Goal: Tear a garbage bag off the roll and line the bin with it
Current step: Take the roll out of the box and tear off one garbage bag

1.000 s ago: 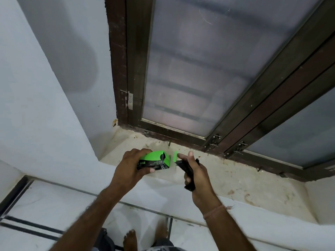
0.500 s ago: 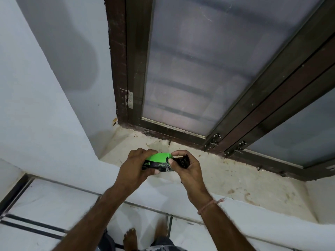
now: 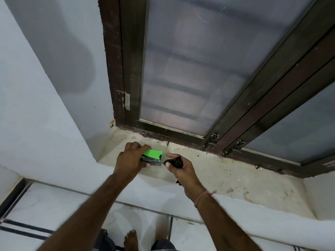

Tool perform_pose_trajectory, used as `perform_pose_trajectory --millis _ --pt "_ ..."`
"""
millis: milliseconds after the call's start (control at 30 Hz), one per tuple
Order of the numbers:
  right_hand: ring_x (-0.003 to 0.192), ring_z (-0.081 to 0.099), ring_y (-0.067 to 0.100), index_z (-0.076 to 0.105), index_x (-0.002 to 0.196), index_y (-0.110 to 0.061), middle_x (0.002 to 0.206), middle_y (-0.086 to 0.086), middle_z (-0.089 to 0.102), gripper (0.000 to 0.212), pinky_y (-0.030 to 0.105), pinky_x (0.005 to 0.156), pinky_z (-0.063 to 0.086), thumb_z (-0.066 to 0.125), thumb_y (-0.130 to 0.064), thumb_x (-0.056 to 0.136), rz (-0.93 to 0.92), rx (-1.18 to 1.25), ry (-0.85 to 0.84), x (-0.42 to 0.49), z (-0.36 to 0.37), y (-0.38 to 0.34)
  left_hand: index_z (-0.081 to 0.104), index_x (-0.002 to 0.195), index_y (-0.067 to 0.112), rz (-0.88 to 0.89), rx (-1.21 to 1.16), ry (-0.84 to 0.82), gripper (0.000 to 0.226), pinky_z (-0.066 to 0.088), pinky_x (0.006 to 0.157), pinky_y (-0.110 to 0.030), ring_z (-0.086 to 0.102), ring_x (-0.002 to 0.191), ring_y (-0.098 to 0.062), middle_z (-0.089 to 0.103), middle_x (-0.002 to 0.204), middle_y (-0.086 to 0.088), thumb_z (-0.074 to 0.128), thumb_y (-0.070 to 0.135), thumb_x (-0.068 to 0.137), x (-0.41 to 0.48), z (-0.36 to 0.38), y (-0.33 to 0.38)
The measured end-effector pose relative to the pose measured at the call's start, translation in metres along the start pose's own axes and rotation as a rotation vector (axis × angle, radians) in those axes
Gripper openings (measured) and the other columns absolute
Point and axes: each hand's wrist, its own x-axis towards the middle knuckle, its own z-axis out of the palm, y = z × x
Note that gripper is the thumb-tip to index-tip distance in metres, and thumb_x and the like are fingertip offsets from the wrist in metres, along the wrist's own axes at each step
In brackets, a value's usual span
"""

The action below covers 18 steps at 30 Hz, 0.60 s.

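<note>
**Head view: box set on the sill, black bag roll kept in the other hand**

Head view, looking down over two outstretched arms at a stained window sill (image 3: 226, 176) below a frosted window (image 3: 190, 69). The left hand (image 3: 129, 159) lies over a green and black box (image 3: 153, 157), fingers wrapped across its top and near end, holding it down on the sill close to the corner where the wall meets the frame. Judging from the lettering that shows, this is the garbage bag packaging, and it looks as though it is being parked here so that both hands are free for the bag itself.

The right hand (image 3: 181, 168) is just beside the box's open end, not touching it. It is curled around a small bundle of black plastic, the bag roll (image 3: 175, 162), with thumb and forefinger sticking out past it and a dark corner of plastic showing under the heel of the hand. Holding it in the fist keeps the thin film from unrolling.

Both arms reach forward and slightly inward, so the hands nearly meet. The left wrist is bent down onto the box; the right wrist, with a thin thread bracelet (image 3: 203, 196), is turned thumb-up.

No bin is clearly in view; a dark object at the lower edge by a bare foot (image 3: 130, 240) is cut off and cannot be identified. Tearing off one bag seems not yet done.
</note>
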Motion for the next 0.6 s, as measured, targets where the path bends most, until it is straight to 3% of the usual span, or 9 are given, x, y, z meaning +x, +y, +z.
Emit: perform_pose_trajectory --millis 100,200,233,300,367,400,467,533,600 --pt "0.098 0.063 0.008 0.071 0.127 -0.018 0.117 0.0 0.072 0.032 0.008 0.064 0.048 0.072 -0.009 0.096 0.055 -0.064 -0.056 0.003 0.001 0.001 0.052 0.145 0.035 0.024 0.124 -0.06 0.068 0.042 0.104 -0.046 0.041 0.136 -0.028 0.054 0.142 -0.004 0.08 0.032 0.083 0.006 0.007 -0.005" --pt "0.096 0.063 0.013 0.071 0.125 -0.021 0.118 0.0 0.071 0.028 0.013 0.062 0.049 0.072 -0.019 0.098 0.079 -0.063 -0.039 -0.005 0.0 -0.002 0.046 0.151 0.035 0.05 0.185 -0.057 0.08 0.025 0.119 -0.056 0.03 0.15 -0.032 0.044 0.156 -0.008 0.083 0.032 0.08 0.002 0.01 -0.005" --pt "0.089 0.062 0.013 0.071 0.123 -0.023 0.115 0.0 0.071 0.025 0.017 0.059 0.049 0.071 -0.027 0.098 0.09 -0.069 -0.029 -0.01 0.0 -0.003 0.048 0.15 0.032 0.054 0.211 -0.019 0.083 0.024 0.119 -0.058 0.03 0.15 -0.035 0.044 0.157 -0.011 0.087 0.033 0.077 -0.002 0.01 -0.002" --pt "0.07 0.06 0.01 0.071 0.122 -0.024 0.109 0.002 0.072 0.031 0.024 0.053 0.047 0.064 -0.044 0.1 0.123 -0.067 -0.013 -0.022 0.0 -0.005 0.06 0.138 0.024 0.044 0.167 0.136 0.074 0.04 0.108 -0.055 0.047 0.136 -0.036 0.056 0.142 -0.013 0.09 0.038 0.072 -0.015 0.012 0.007" --pt "0.066 0.062 0.011 0.069 0.128 -0.026 0.112 0.003 0.075 0.045 0.026 0.052 0.049 0.049 -0.057 0.102 0.166 -0.017 -0.024 -0.033 0.003 -0.006 0.065 0.121 0.02 0.027 -0.024 0.29 0.051 0.05 0.086 -0.043 0.058 0.109 -0.029 0.064 0.117 -0.007 0.075 0.053 0.083 -0.037 0.018 0.022" --pt "0.066 0.064 0.013 0.068 0.131 -0.028 0.11 0.006 0.077 0.053 0.027 0.052 0.05 0.041 -0.063 0.102 0.193 0.012 -0.043 -0.039 0.005 -0.006 0.064 0.115 0.021 -0.018 -0.181 0.269 0.049 0.051 0.079 -0.038 0.059 0.101 -0.024 0.064 0.11 -0.003 0.062 0.061 0.088 -0.049 0.02 0.033" --pt "0.066 0.068 0.022 0.068 0.13 -0.035 0.095 0.015 0.077 0.065 0.028 0.051 0.049 0.028 -0.073 0.097 0.243 0.035 -0.069 -0.053 0.012 -0.005 0.062 0.108 0.024 -0.236 -0.57 0.04 0.055 0.053 0.078 -0.035 0.062 0.098 -0.016 0.066 0.105 0.004 0.048 0.073 0.088 -0.069 0.024 0.055" --pt "0.071 0.071 0.038 0.075 0.113 -0.048 0.095 0.022 0.078 0.062 0.028 0.053 0.046 0.019 -0.074 0.099 0.246 0.005 -0.069 -0.067 0.019 -0.005 0.063 0.104 0.021 -0.454 -0.939 -0.158 0.053 0.052 0.077 -0.027 0.067 0.095 -0.011 0.07 0.102 0.003 0.052 0.07 0.092 -0.082 0.025 0.072" --pt "0.065 0.069 0.037 0.075 0.107 -0.052 0.099 0.022 0.079 0.061 0.027 0.052 0.045 0.016 -0.069 0.103 0.221 0.001 -0.08 -0.08 0.024 -0.003 0.065 0.101 0.01 -0.525 -1.102 -0.196 0.049 0.049 0.072 -0.024 0.069 0.088 -0.013 0.072 0.092 -0.004 0.06 0.058 0.095 -0.091 0.027 0.08"
